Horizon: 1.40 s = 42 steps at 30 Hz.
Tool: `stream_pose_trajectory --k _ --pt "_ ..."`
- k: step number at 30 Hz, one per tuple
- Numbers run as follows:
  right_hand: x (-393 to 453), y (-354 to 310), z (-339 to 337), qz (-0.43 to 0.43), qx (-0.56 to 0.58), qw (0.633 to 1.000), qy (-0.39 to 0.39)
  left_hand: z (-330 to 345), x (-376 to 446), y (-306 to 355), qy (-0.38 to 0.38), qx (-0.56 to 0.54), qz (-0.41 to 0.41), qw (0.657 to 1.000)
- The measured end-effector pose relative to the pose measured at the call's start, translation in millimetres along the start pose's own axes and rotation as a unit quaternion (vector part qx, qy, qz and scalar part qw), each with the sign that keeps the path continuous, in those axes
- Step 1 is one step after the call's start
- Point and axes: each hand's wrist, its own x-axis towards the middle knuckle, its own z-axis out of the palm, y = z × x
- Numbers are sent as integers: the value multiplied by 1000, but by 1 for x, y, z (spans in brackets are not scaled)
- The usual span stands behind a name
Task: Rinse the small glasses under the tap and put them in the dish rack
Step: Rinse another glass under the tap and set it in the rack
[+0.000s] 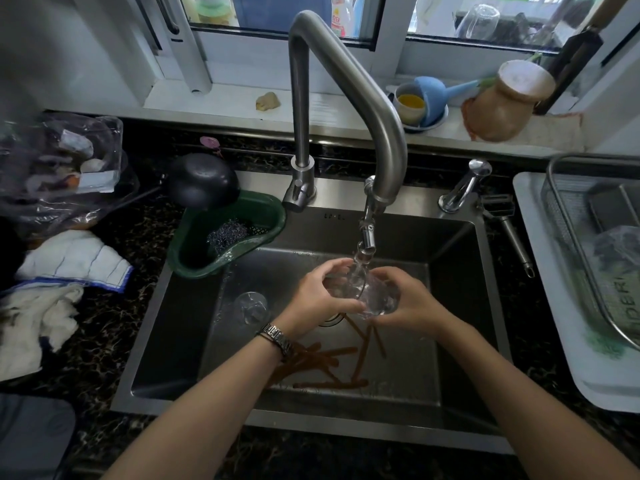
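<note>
— One steel sink (460, 258), boxy and brushed, set in dark speckled stone counter (114, 327); window sill (225, 98) at twelve o'clock.

— And the tap (346, 81)?

— Angular, matte metal, running onto a clear glass (367, 292) at centre.

— Grip?

— Left hand (318, 299) and right hand (412, 299) both clamped around that glass, fingers curled.

— Anything else?

— Second small glass (251, 306) on the basin floor at nine o'clock. Brown sticks (329, 362) at six. Green plastic strainer (221, 233) at ten. Wire dish rack (588, 244) on a white tray (554, 323) at three.

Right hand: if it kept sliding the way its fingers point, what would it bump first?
Probably the left hand: the right hand points left across the small glass they share, though depth is unclear.
</note>
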Motion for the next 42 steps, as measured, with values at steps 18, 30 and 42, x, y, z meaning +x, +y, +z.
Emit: stream_pose_trajectory --k 18,30,42 --pt "-8 2 31 -17 -104 976 188 12 5 -11 76 4 -77 994" --pt "1 7 15 24 44 996 68 -2 7 -9 60 59 -1 996" --pt "1 12 3 20 46 999 -1 -9 6 -14 -18 17 1 1000"
